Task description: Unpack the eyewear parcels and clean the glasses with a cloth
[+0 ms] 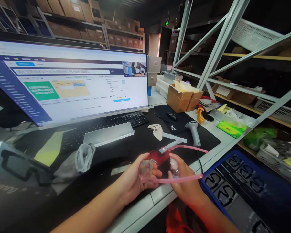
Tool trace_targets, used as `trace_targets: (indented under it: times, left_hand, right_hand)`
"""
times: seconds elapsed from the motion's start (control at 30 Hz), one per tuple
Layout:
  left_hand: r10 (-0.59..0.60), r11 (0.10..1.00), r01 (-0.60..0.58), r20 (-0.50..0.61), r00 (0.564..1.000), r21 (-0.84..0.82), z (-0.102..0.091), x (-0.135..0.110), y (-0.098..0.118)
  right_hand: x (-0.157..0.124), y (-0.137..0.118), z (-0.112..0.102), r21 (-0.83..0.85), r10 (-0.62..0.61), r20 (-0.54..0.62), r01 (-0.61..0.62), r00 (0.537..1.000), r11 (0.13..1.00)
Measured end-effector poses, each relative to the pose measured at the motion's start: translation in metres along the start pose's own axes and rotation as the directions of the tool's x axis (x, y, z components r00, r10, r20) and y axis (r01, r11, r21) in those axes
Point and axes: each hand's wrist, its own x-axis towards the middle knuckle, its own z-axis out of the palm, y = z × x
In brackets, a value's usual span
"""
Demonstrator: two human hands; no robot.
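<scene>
A pair of pink-framed glasses with dark red lenses is held in front of me over the desk's front edge. My left hand is closed around the left lens and frame. My right hand grips the right side, its fingers wrapped by the lens and temple. One pink temple arm sticks out to the right. The lens catches a small bright reflection.
A wide monitor and black keyboard stand behind. A grey pouch, a cloth, a barcode scanner, a mouse, cardboard boxes and a green pack lie around. A blue crate sits lower right.
</scene>
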Motion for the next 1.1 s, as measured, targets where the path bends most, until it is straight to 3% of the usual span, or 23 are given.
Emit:
trace_targets:
  times: [0.1,0.17,0.23,0.3,0.4,0.57,0.77,0.87,0.97,1.03,1.1]
  left_hand:
    - [0.032,0.999,-0.029,-0.068,0.997,0.04,0.001,-0.001,0.003]
    - [0.086,0.995,-0.08,-0.099,0.991,0.056,0.004,-0.002,0.004]
    - [0.146,0.987,-0.134,-0.141,0.979,0.091,0.007,-0.005,0.006]
    - [0.197,0.974,-0.173,-0.175,0.965,0.147,0.01,-0.008,0.008]
    - [0.235,0.964,-0.205,-0.174,0.956,0.171,0.012,-0.013,0.011]
    - [0.281,0.955,-0.261,-0.149,0.948,0.143,0.008,-0.021,0.021]
    - [0.352,0.936,-0.349,-0.175,0.92,0.048,-0.006,-0.027,0.044]
    - [0.364,0.93,-0.367,-0.155,0.918,0.011,-0.011,-0.028,0.05]
    - [0.361,0.929,-0.368,-0.128,0.924,-0.033,-0.013,-0.031,0.055]
    - [0.356,0.93,-0.364,-0.124,0.926,-0.048,-0.013,-0.032,0.057]
    - [0.357,0.93,-0.364,-0.112,0.927,-0.051,-0.015,-0.032,0.058]
  right_hand:
    - [-0.008,0.016,-0.015,0.029,0.13,-0.034,-0.129,0.991,0.991]
    - [-0.006,0.04,-0.035,0.037,0.266,-0.121,-0.263,0.956,0.964]
    - [0.005,0.074,-0.062,-0.004,0.384,-0.296,-0.403,0.875,0.915]
    - [0.024,0.117,-0.094,-0.091,0.436,-0.489,-0.542,0.755,0.836]
    - [0.059,0.184,-0.134,-0.119,0.461,-0.619,-0.656,0.636,0.745]
    - [0.101,0.262,-0.153,-0.1,0.492,-0.645,-0.703,0.584,0.704]
    - [0.122,0.298,-0.164,-0.031,0.569,-0.648,-0.764,0.506,0.644]
    - [0.129,0.289,-0.172,-0.037,0.554,-0.66,-0.758,0.508,0.651]
    - [0.141,0.257,-0.171,-0.103,0.424,-0.711,-0.679,0.561,0.727]
    - [0.152,0.225,-0.157,-0.187,0.289,-0.69,-0.55,0.664,0.814]
    - [0.165,0.191,-0.128,-0.263,0.154,-0.54,-0.34,0.828,0.903]
